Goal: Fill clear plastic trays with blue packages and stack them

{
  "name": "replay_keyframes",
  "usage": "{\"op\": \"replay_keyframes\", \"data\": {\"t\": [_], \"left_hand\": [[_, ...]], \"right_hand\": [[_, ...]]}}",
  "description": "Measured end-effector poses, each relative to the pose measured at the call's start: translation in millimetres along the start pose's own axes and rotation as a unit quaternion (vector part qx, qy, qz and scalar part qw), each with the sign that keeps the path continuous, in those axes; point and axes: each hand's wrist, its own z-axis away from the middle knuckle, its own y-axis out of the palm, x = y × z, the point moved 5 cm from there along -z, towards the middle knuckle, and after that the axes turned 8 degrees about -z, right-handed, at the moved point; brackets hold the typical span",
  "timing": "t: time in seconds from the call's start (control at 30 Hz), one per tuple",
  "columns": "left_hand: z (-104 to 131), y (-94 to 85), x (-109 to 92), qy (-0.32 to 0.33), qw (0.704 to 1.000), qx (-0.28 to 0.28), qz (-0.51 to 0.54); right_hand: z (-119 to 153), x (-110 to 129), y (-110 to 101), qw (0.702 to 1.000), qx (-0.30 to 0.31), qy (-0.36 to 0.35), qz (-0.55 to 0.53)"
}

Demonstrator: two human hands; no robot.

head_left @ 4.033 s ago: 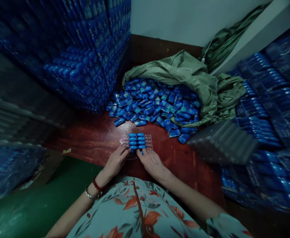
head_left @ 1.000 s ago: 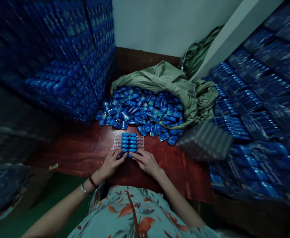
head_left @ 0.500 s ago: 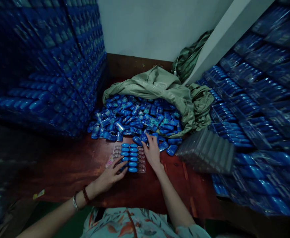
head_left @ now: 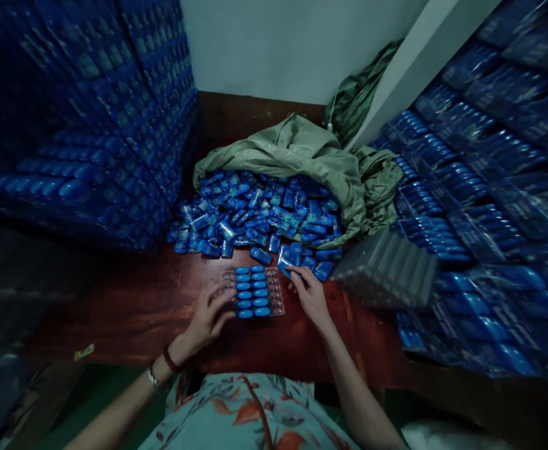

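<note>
A clear plastic blister tray lies on the red-brown tabletop, its two middle columns filled with shiny blue oval pieces. The outer columns hold none of the blue pieces. My left hand rests along the tray's left side, fingers apart and curved over that edge. To the right of the tray, my right hand has its fingertips closed at the lower edge of a small blue packet. Other blue packets lie heaped just beyond, spilling from a grey-green sack.
A stack of grey ribbed trays stands right of the work spot. Tall stacks of filled blue packs rise at the left and right. A white wall closes the back. A yellow scrap lies at the front left.
My right hand has moved right and back toward me, from the heap's front edge to a packet right of the tray. My left fingers have drawn left off the blue pieces.
</note>
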Motion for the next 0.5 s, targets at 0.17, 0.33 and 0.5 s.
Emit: {"op": "replay_keyframes", "data": {"t": [0.17, 0.33, 0.5], "left_hand": [[-45.8, -12.4, 46.5, -0.161, 0.981, -0.109, 0.023], [-118.2, 39.3, 37.9, 0.041, 0.990, 0.138, -0.011], [-155.7, 79.4, 27.6, 0.136, 0.962, 0.226, -0.075]], "right_hand": [[52.3, -32.4, -7.3, 0.980, -0.083, 0.107, -0.146], [44.4, -49.9, 0.8, 0.965, -0.140, 0.106, -0.194], [6.2, -52.5, 9.1, 0.964, -0.123, 0.094, -0.216]]}}
